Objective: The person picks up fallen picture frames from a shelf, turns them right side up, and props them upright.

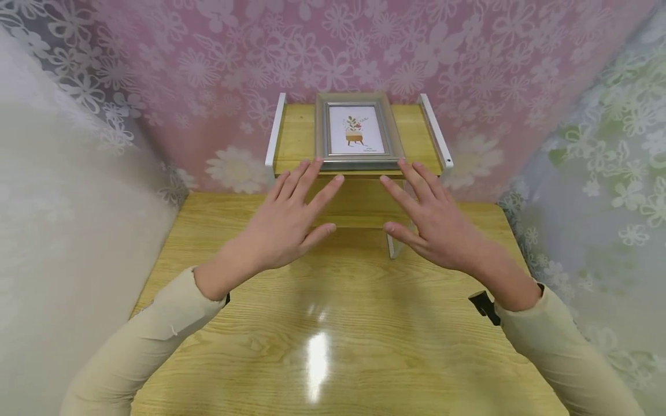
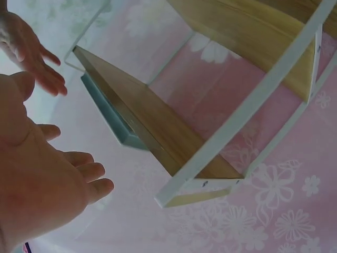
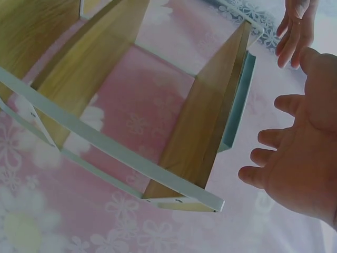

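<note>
A silver-edged picture frame [image 1: 359, 128] with a drawing of a potted plant lies flat on the top board of a small wooden shelf [image 1: 295, 136]. My left hand [image 1: 283, 228] hovers before the shelf's front edge, palm down, fingers spread and straight. Mirroring it, my right hand [image 1: 442, 228] is held out near the frame's front right corner. Both wrist views show the hands apart from the shelf, holding nothing. There the frame appears only as a thin bluish edge, in the left wrist view [image 2: 108, 108] and the right wrist view [image 3: 239, 100].
White metal side rails [image 1: 436, 132] flank the shelf, which has a lower board [image 1: 359, 202] too. It stands at the back of a wooden table [image 1: 333, 300], against a pink floral wall [image 1: 229, 75]. Pale panels [image 1: 67, 202] rise on both sides.
</note>
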{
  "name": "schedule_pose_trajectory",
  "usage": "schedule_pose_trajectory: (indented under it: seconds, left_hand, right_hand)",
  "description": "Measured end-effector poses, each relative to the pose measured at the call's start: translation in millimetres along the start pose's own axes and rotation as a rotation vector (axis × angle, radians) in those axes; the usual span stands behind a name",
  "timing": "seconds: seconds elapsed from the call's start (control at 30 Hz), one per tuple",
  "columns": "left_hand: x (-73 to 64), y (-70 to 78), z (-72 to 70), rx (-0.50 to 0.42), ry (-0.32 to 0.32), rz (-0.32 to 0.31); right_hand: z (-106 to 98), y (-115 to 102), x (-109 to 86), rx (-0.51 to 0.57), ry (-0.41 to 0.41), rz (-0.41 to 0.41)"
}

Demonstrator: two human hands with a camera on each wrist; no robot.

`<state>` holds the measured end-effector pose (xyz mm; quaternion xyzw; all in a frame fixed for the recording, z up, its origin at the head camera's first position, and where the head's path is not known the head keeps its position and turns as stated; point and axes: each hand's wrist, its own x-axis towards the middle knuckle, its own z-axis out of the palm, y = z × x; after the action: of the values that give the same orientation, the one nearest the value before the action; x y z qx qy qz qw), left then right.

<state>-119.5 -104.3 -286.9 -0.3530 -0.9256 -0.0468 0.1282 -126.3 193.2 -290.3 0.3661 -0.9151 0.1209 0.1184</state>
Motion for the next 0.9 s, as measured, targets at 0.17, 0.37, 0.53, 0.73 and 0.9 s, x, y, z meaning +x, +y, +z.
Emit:
schedule_pose_trajectory:
  seconds: [0.17,0.37,0.53,0.73,0.9]
  left_hand:
    - [17.7,-15.2,-11.9,-0.013,-0.061,-0.055]
    - [38.9,-31.3,-22.0,-0.103,-0.107,-0.102]
    - [57.1,-43.6,-27.4,-0.174,-0.102,-0.128]
    - [69.9,-54.9,-29.8,-0.254,-0.103,-0.18]
    - [79.8,-64.2,-26.9,-0.358,-0.087,-0.174]
  right_hand:
    - [-8,11,17.8,0.031,0.007,0.024]
    - [-17,26,40.6,0.154,0.009,0.081]
    - [-22,33,60.1,0.204,0.014,0.134]
    - [-26,43,76.1,0.226,0.017,0.143]
    - [-29,53,84.0,0.324,0.006,0.241]
